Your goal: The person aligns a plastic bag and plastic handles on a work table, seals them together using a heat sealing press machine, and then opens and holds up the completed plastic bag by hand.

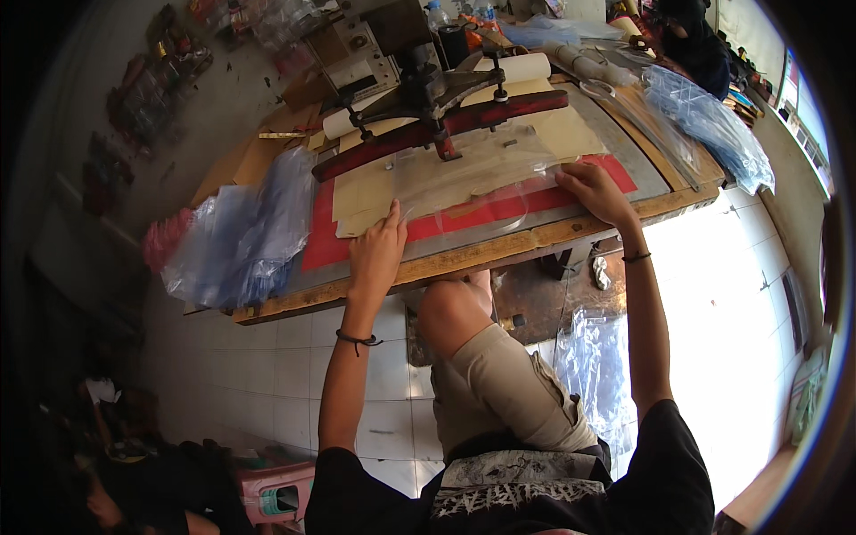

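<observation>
A clear plastic sheet (481, 178) lies over tan paper (357, 201) and a red sheet (325, 250) on the worktable. My left hand (378, 252) rests at the plastic's left corner, index finger stretched out and pressing down, the other fingers partly folded. At the right corner, my right hand (597, 192) pinches the plastic's near edge between thumb and fingers. A machine with a long dark red bar (383, 150) stands over the plastic's far part; I cannot tell whether the bar touches it.
Clear plastic bags lie piled at the table's left (259, 223) and right (709, 120). A wooden strip (473, 254) runs along the table's near edge. Scissors (597, 89) lie on the right side. Other people sit at the far right (687, 36) and lower left (160, 481).
</observation>
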`<state>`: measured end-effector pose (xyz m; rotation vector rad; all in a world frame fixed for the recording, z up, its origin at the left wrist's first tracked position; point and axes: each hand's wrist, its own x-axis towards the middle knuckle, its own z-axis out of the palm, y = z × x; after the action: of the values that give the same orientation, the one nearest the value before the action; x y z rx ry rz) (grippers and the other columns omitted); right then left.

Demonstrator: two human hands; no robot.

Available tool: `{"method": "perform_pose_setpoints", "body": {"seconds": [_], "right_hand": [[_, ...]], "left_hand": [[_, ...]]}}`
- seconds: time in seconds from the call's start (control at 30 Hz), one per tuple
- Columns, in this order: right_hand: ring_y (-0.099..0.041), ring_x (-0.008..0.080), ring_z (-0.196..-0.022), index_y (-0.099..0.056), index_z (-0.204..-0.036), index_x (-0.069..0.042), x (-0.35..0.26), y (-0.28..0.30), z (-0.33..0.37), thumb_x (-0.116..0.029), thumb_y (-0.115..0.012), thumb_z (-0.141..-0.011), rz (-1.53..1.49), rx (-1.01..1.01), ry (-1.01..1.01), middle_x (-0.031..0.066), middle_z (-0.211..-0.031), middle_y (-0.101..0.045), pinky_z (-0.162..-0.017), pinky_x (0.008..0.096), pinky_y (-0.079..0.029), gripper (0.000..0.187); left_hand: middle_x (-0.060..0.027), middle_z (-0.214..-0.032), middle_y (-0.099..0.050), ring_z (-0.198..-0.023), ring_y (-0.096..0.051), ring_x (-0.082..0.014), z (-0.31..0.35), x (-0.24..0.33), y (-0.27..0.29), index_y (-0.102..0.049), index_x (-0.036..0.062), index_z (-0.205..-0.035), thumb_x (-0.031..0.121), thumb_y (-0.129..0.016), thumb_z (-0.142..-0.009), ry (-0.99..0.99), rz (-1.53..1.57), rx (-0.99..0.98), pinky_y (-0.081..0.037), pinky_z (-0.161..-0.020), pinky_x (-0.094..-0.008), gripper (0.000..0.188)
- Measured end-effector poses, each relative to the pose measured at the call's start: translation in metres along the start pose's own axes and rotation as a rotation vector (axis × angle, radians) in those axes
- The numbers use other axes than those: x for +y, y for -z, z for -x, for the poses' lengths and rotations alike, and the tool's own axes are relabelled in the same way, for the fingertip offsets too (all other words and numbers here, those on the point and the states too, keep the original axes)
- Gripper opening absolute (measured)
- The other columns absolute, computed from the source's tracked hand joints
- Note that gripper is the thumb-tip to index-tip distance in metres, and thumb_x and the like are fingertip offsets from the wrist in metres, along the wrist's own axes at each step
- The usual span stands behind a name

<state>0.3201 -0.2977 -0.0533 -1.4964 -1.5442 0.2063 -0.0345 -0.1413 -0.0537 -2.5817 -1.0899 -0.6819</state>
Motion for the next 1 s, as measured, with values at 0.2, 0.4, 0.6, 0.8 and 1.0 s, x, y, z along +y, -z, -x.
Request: {"method": "perform_pose_setpoints", "body": {"seconds": [0.2, 0.4, 0.6, 0.8, 1.0], "right_hand": [[-0.054, 0.0115, -0.079, -0.062, -0.101, 0.005, 0.001, -0.001, -0.006, -0.027, -0.053, -0.102, -0.011, -0.060, -0.088, 0.0060, -0.081, -0.062, -0.076, 0.0289, -0.045, 0.034], [-0.065, 0.0197, -0.090, -0.065, -0.113, 0.002, 0.033, -0.019, -0.027, -0.033, -0.050, -0.103, -0.071, 0.071, -0.172, 0.0138, -0.097, -0.071, -0.086, 0.0323, -0.048, 0.039], [-0.065, 0.0210, -0.096, -0.063, -0.114, 0.003, 0.016, -0.023, -0.021, -0.029, -0.049, -0.104, -0.156, 0.069, -0.123, 0.0142, -0.101, -0.071, -0.089, 0.0333, -0.048, 0.037], [-0.065, 0.0244, -0.096, -0.060, -0.117, 0.004, 0.005, -0.015, -0.015, -0.025, -0.049, -0.103, -0.086, 0.050, -0.162, 0.0183, -0.103, -0.069, -0.087, 0.0339, -0.047, 0.034], [-0.066, 0.0268, -0.095, -0.059, -0.117, 0.005, 0.011, -0.021, -0.013, -0.026, -0.049, -0.103, -0.094, 0.146, -0.141, 0.0206, -0.100, -0.069, -0.086, 0.0352, -0.048, 0.035]], "left_hand": [[-0.0134, -0.085, -0.072, -0.075, -0.070, -0.0317, -0.005, -0.001, 0.001, -0.061, 0.0073, -0.130, 0.028, -0.052, -0.098, 0.007, 0.031, -0.016, -0.057, -0.065, -0.0432, 0.039], [-0.0165, -0.088, -0.072, -0.076, -0.070, -0.0344, -0.036, -0.004, -0.016, -0.060, 0.0039, -0.130, 0.025, -0.050, -0.099, 0.060, 0.182, 0.020, -0.056, -0.068, -0.0457, 0.039], [-0.0140, -0.092, -0.073, -0.070, -0.069, -0.0158, -0.042, 0.003, -0.017, -0.056, -0.0005, -0.134, 0.019, -0.051, -0.102, 0.318, 0.911, 0.047, -0.053, -0.061, -0.0307, 0.038], [-0.0134, -0.115, -0.070, -0.083, -0.066, -0.0108, -0.019, 0.013, -0.008, -0.054, -0.0014, -0.136, 0.018, -0.053, -0.102, 0.370, 1.260, 0.069, -0.049, -0.061, -0.0229, 0.039], [-0.0140, -0.123, -0.066, -0.099, -0.065, -0.0109, -0.004, 0.006, -0.006, -0.043, 0.0003, -0.145, 0.014, -0.054, -0.102, 0.325, 1.228, -0.110, -0.049, -0.070, -0.0224, 0.047]]}}
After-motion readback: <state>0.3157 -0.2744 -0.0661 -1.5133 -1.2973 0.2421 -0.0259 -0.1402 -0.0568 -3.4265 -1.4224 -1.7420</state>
